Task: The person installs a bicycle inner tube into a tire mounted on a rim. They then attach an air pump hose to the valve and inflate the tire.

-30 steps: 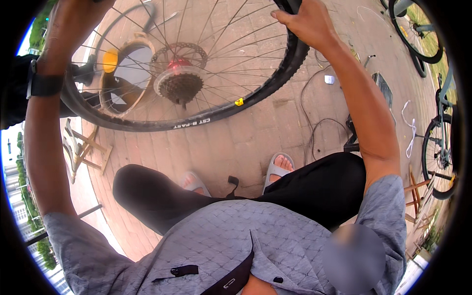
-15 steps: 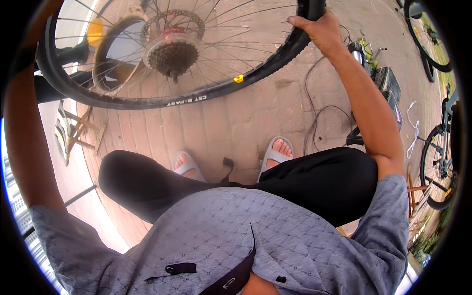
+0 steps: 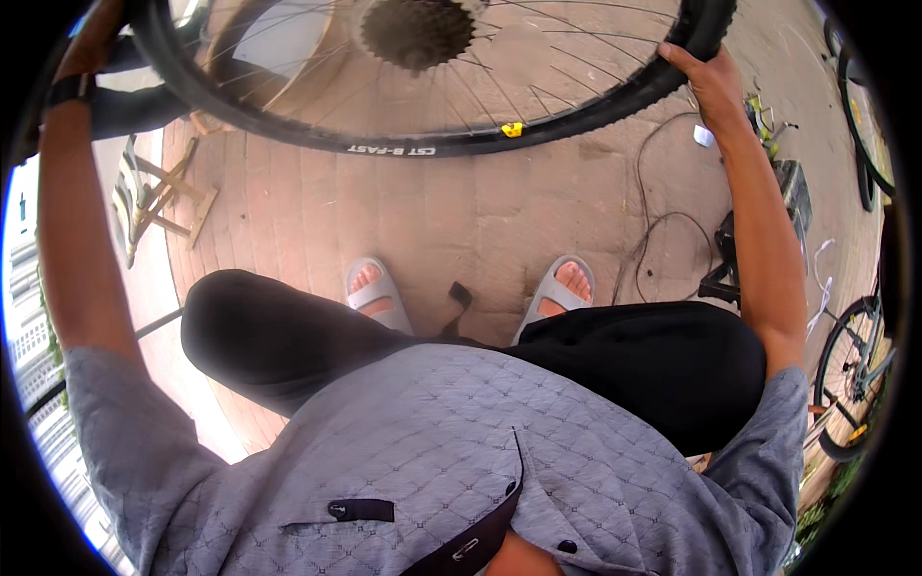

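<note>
A bicycle wheel (image 3: 615, 96) with a black tyre, a small yellow label and a rear cassette (image 3: 417, 34) fills the upper middle, partly cut off. My right hand (image 3: 711, 82) is closed round the tyre's right side, thumb toward the spokes. My left hand (image 3: 101, 34), with a dark band on its wrist, is at the upper left edge beside the tyre, its fingers hidden. Behind the spokes is a round, tan-rimmed object (image 3: 313, 53) with a pale centre.
Below are my sandalled feet and knees on paving (image 3: 480, 211). A folding wooden stool (image 3: 178, 192) stands left, near dark shapes I cannot make out. Right are cables (image 3: 663, 216), a dark box (image 3: 792, 192), tools (image 3: 768, 125) and bicycles (image 3: 845, 360).
The wheel has risen toward the top of the picture and moved rightward. My right hand has moved right with it. My left hand has slipped mostly into the upper left edge.
</note>
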The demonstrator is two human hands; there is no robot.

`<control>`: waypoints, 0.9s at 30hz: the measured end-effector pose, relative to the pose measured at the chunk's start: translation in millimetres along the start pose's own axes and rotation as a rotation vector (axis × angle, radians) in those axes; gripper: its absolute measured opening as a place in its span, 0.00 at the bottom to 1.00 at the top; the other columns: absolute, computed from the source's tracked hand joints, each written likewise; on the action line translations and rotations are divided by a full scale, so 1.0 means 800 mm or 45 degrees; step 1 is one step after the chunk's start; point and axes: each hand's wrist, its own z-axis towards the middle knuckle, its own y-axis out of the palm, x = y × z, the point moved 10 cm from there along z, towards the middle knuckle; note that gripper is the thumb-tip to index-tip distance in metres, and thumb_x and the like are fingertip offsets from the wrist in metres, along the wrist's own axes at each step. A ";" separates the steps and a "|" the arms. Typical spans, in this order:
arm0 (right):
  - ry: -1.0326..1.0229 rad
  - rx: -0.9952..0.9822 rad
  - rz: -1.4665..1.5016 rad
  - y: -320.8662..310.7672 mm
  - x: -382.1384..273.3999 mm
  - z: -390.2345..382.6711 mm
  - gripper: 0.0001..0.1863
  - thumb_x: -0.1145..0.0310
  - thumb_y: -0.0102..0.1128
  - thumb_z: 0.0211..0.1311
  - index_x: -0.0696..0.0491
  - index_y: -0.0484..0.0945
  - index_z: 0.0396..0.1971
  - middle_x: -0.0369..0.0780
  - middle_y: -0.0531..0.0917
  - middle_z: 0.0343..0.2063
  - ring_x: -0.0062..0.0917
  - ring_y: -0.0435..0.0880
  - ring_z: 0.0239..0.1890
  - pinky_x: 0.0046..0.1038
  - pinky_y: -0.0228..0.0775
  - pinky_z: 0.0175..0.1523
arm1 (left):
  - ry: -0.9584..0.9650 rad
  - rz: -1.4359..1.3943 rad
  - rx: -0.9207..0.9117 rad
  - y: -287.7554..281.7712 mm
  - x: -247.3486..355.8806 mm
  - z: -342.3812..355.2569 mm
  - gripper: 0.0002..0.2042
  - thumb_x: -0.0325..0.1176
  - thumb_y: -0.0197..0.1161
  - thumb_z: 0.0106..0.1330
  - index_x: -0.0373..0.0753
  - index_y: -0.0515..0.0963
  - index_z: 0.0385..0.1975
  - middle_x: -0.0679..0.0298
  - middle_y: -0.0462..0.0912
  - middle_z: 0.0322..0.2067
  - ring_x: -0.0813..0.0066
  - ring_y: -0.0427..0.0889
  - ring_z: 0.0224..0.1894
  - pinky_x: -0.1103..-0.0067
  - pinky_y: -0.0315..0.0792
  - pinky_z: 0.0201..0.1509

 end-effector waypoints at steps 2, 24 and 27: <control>0.045 -0.025 0.059 0.004 0.024 0.013 0.28 0.56 0.81 0.53 0.57 0.82 0.48 0.36 0.86 0.41 0.23 0.82 0.45 0.27 0.71 0.56 | 0.102 -0.120 0.176 -0.002 -0.034 0.004 0.21 0.54 0.70 0.68 0.40 0.82 0.42 0.68 0.83 0.32 0.79 0.81 0.34 0.79 0.74 0.38; 0.356 0.075 0.274 -0.024 0.141 0.027 0.23 0.53 0.78 0.60 0.54 0.81 0.44 0.30 0.78 0.34 0.15 0.72 0.34 0.21 0.61 0.37 | -0.160 -0.633 0.062 0.067 -0.181 0.007 0.24 0.55 0.71 0.67 0.38 0.81 0.45 0.66 0.83 0.28 0.78 0.83 0.28 0.79 0.79 0.33; 0.413 0.034 0.332 0.004 0.147 0.051 0.23 0.54 0.78 0.59 0.55 0.82 0.44 0.30 0.78 0.33 0.15 0.71 0.33 0.21 0.61 0.36 | -0.189 -0.443 0.422 0.051 -0.207 0.008 0.18 0.52 0.71 0.67 0.43 0.80 0.34 0.73 0.76 0.22 0.82 0.74 0.22 0.79 0.68 0.26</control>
